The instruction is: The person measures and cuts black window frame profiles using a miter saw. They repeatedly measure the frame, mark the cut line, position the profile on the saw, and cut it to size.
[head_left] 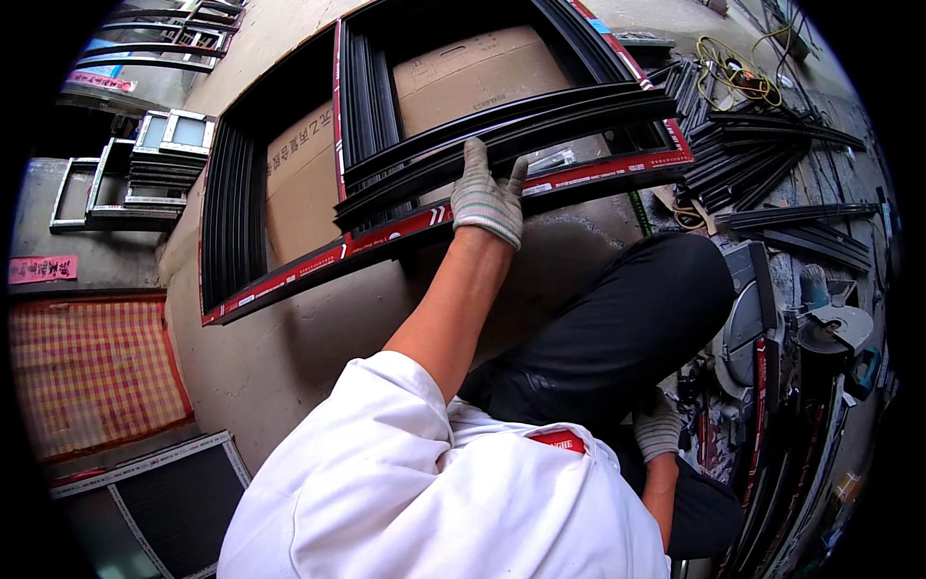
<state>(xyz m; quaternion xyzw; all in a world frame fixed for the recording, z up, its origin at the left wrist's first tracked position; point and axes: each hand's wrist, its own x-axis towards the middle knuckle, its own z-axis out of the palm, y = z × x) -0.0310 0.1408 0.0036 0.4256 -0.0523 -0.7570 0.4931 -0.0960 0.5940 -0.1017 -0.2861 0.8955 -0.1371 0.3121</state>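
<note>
My left hand [487, 198], in a pale striped work glove, grips a long black frame profile [569, 124] from its near side. Its fingers partly disappear behind the bar. The profile lies slantwise over a large black frame with red edging strips [299, 272], split by a crossbar. More black bars [371, 96] are stacked inside that frame, over brown cardboard [473, 77]. My right hand [658, 425], also gloved, is low beside my bent leg in black trousers [617, 318]; its fingers are hidden.
Loose black profiles [762, 159] and a yellow cord [738, 72] lie at the right. Below them stands a circular saw-like tool [834, 328] beside upright long bars [762, 415]. Small window frames [159, 159] are stacked at the left, above a checked cloth [96, 372].
</note>
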